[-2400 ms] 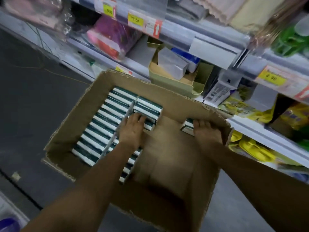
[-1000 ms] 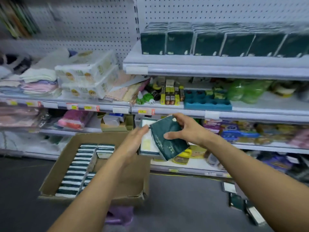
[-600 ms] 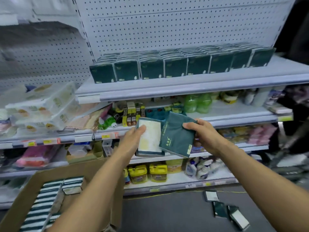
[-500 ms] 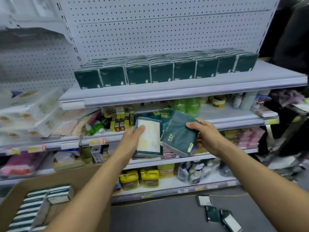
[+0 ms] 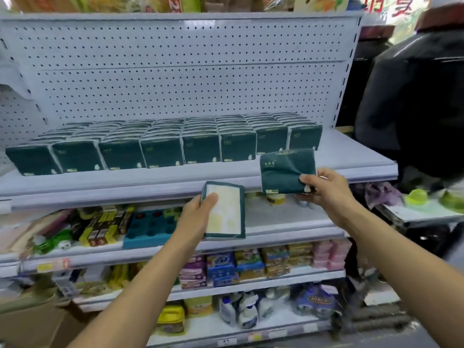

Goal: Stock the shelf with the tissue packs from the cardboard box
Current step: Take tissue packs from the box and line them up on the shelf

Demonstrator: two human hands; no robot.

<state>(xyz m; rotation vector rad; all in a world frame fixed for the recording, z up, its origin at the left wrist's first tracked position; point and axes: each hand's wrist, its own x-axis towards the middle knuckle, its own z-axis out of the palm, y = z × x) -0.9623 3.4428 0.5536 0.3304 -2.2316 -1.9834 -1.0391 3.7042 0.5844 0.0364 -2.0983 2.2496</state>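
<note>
The left hand [image 5: 198, 212] grasped a pale-faced, green-edged rectangular tissue pack [image 5: 224, 210], long axis toward 12 o'clock; the right hand [image 5: 324, 187] pinched a dark green soft plastic tissue pack [image 5: 283, 172], long axis 9-to-3.

Eight tissue-pack rows [image 5: 160, 144] along the top shelf [image 5: 175, 177], two more packs [image 5: 286, 172] in two hands [image 5: 324, 187].

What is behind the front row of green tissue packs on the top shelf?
More green packs line up behind the front row, back toward the white pegboard. Only their tops show.
</note>
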